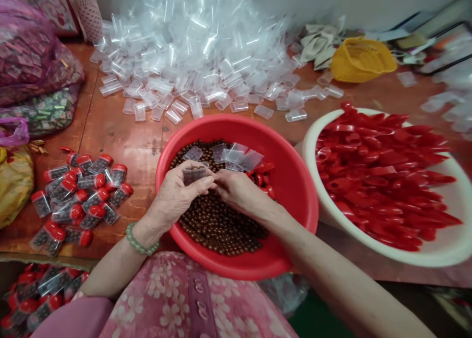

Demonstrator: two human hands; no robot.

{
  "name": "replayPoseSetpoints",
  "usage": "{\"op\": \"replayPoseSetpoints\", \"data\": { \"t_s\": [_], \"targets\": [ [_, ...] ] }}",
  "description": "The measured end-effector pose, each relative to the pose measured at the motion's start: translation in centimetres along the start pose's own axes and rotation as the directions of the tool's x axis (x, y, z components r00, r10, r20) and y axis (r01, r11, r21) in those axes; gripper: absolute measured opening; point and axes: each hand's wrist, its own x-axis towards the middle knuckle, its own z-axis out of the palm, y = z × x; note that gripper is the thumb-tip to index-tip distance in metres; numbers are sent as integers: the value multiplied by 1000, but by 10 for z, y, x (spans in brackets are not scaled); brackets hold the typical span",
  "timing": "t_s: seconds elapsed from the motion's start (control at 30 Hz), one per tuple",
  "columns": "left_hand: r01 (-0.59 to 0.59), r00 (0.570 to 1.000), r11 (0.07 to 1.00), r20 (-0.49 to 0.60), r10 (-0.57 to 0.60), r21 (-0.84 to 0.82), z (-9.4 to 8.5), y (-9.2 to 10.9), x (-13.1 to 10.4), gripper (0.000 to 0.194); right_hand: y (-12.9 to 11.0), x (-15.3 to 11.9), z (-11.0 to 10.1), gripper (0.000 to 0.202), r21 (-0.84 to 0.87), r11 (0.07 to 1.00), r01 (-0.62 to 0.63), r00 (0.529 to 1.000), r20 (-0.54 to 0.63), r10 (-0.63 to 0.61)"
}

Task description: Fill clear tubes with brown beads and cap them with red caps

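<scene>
Curling inward, the left hand (176,190) clasps a clear case (195,172) (right hand (236,189), grip unclear).

1 red basin (291,180), 1 wht basin (309,153), 1 ylw bskt (348,65), 2 hands (175,193) (236,188).

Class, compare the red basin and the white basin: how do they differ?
The red basin holds mostly brown balls; the white basin holds heaped red pieces. The left hand and right hand are over the red basin; neither is over the white basin. Both are open and contain red pieces.
</scene>
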Motion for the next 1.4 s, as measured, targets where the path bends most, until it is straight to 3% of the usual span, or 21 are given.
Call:
{"op": "replayPoseSetpoints", "data": {
  "t_s": [0.07, 0.1, 0.2, 0.27, 0.37, 0.43, 0.5, 0.6, 0.67, 0.77, 0.97, 1.03, 1.2, 1.33, 1.4],
  "targets": [
    [9, 1000, 998, -30, -7, 68, 1, 2, -1, 17, 0, -3, -13, 20, 233, 971, -49, 998, -29, 57],
    [22, 999, 995, -47, -17, 94, 2, 3, -1, 18, -1, -5, -19, 21, 422, 904, -68, 994, -44, 95],
    [57, 997, 990, -67, -49, 126, 3, 5, -1, 20, -10, -12, -29, 32, 880, 472, -49, 985, -36, 169],
    [65, 998, 991, -33, -61, 121, 4, 6, -1, 18, -19, -14, -30, 33, 957, 290, -23, 988, -22, 151],
    [67, 998, 990, -3, -67, 127, 5, 6, -1, 19, -29, -13, -25, 32, 981, 193, -1, 993, -22, 119],
    [62, 998, 988, -13, -61, 143, 6, 6, -1, 21, -33, -14, -21, 30, 969, 243, 47, 992, -74, 102],
    [48, 998, 988, -39, -43, 149, 6, 6, -2, 21, -34, -16, -17, 28, 891, 434, 132, 979, -187, 87],
    [29, 995, 993, -95, -18, 114, 6, 6, -3, 23, -35, -22, -10, 30, 573, 786, 234, 913, -406, 24],
    [20, 993, 996, -115, -11, 81, 6, 6, -3, 25, -34, -25, -5, 33, 407, 874, 264, 874, -484, -39],
    [3, 992, 998, -126, 5, 62, 5, 4, -3, 26, -30, -26, 1, 34, 425, 852, 307, 871, -486, -70],
    [30, 998, 997, -53, -26, 64, 2, 3, -1, 22, -26, -24, 5, 25, 612, 737, 286, 893, -450, 27],
    [28, 998, 998, -55, -24, 62, 3, 4, -1, 22, -30, -24, 7, 23, 587, 749, 308, 861, -507, 44],
    [57, 998, 998, -8, -57, 13, 6, 8, -3, 28, -42, -23, 6, 16, 412, 840, 352, 730, -683, 29],
    [93, 995, 995, 31, -94, 32, 5, 6, -3, 25, -46, -20, -12, 15, 404, 831, 382, 742, -671, -15],
    [100, 991, 994, 81, -104, 49, 4, 3, -2, 25, -49, -19, -22, 14, 312, 856, 411, 734, -671, -108]
  ]
}}
